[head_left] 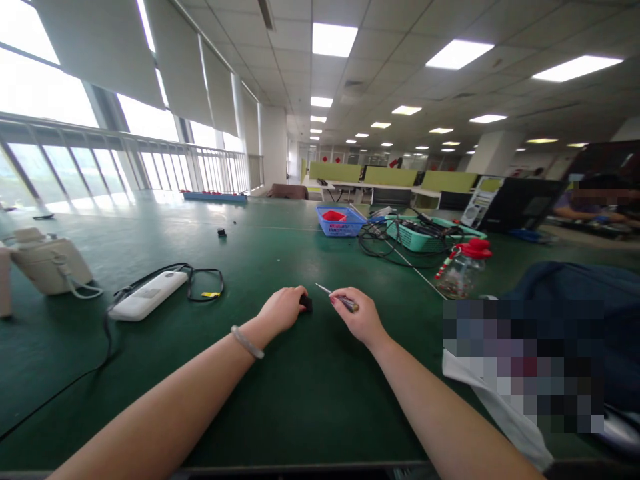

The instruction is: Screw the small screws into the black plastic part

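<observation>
My left hand [284, 308], with a pale bangle [247, 343] on its wrist, is closed on a small black block-like part [307, 304] at the table surface. What kind of part it is I cannot make out. To its right, my right hand [361, 316] grips a screwdriver [349, 303] by its handle. The thin metal shaft points up and left, its tip close to the black part but apart from it. Both hands are over the green table [280, 260].
On the left lie a white power strip [149, 297] with a black cable and a beige bottle [47, 261]. Another small black part [222, 233] sits farther back. Baskets, blue [340, 223] and green [407, 237], a red-lidded jar [464, 273] and a dark blue bag [565, 293] stand right.
</observation>
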### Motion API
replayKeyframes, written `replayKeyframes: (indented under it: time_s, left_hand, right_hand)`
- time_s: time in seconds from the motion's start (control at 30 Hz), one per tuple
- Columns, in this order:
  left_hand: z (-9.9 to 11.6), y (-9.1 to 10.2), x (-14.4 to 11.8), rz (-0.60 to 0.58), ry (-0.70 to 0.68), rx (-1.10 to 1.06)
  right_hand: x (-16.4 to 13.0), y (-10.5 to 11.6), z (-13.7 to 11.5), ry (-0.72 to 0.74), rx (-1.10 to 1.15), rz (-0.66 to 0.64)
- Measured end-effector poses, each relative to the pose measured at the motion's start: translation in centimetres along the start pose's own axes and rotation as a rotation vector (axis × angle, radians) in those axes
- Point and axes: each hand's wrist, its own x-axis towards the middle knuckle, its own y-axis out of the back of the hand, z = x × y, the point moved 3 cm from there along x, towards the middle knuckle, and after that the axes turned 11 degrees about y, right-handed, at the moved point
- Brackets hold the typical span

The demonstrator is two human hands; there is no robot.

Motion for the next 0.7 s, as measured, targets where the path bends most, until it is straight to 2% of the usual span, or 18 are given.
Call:
replayKeyframes:
  time_s: [0.1, 0.27, 0.43, 0.7]
  left_hand:
    - [-0.2, -1.3, 1.0, 0.027, -0.003, -0.053]
    - [-1.0, -2.3, 1.2, 0.041, -0.005, -0.141]
    - [-1.6, -2.4, 1.0, -0.015, -0.011, -0.275]
    - [-1.1, -2.2, 0.4, -0.031, -0.046, -0.259]
  right_hand:
    - [0.0, -0.2, -0.8, 0.067, -0.086, -0.045]
    - [0.1, -0.8, -1.9, 0.176, -0.136, -0.145]
    - [0.0, -1.3, -2.3, 0.217, -0.152, -0.208]
    - [0.0, -1.4, -2.1, 0.222, -0.168, -0.222]
